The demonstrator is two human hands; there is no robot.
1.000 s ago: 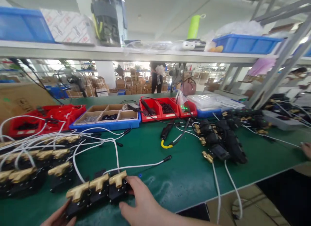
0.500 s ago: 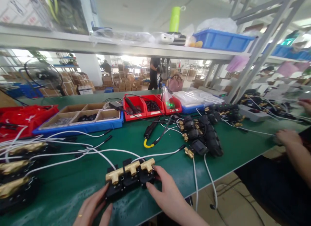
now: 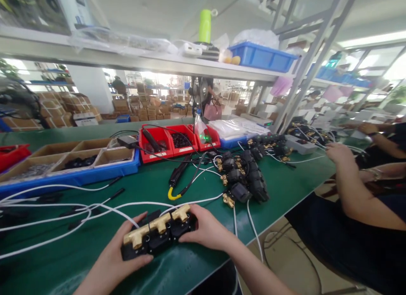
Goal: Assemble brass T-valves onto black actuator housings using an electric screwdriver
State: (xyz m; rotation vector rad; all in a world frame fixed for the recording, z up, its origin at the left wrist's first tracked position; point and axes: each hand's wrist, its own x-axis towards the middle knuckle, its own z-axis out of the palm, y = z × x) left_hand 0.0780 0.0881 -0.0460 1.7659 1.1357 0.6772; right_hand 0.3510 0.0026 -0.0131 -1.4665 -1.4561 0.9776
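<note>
A row of black housings with brass tee fittings [image 3: 161, 224] along its top lies at the near part of the green bench. My left hand [image 3: 116, 250] is closed around its left end, thumb in front and fingers behind. At the other end, my right hand [image 3: 206, 229] grips the last housing between thumb and fingers. White cables [image 3: 192, 202] lead away behind it. Beyond my right hand sits a cluster of similar black units [image 3: 239, 192] with brass fittings. A black tool with a yellow hook-shaped end [image 3: 174, 195] rests on the bench behind the row.
A blue tray with cardboard compartments [image 3: 104, 170] holds small parts at the back left. Red bins [image 3: 157, 157] stand beside it. White cables [image 3: 47, 205] sprawl across the left side. Co-workers' arms [image 3: 350, 183] reach in from the right. A shelf [image 3: 133, 59] spans overhead.
My left hand has moved from lying against the left end to wrapping around it. My right hand stays on the right end. The view has swung to the right.
</note>
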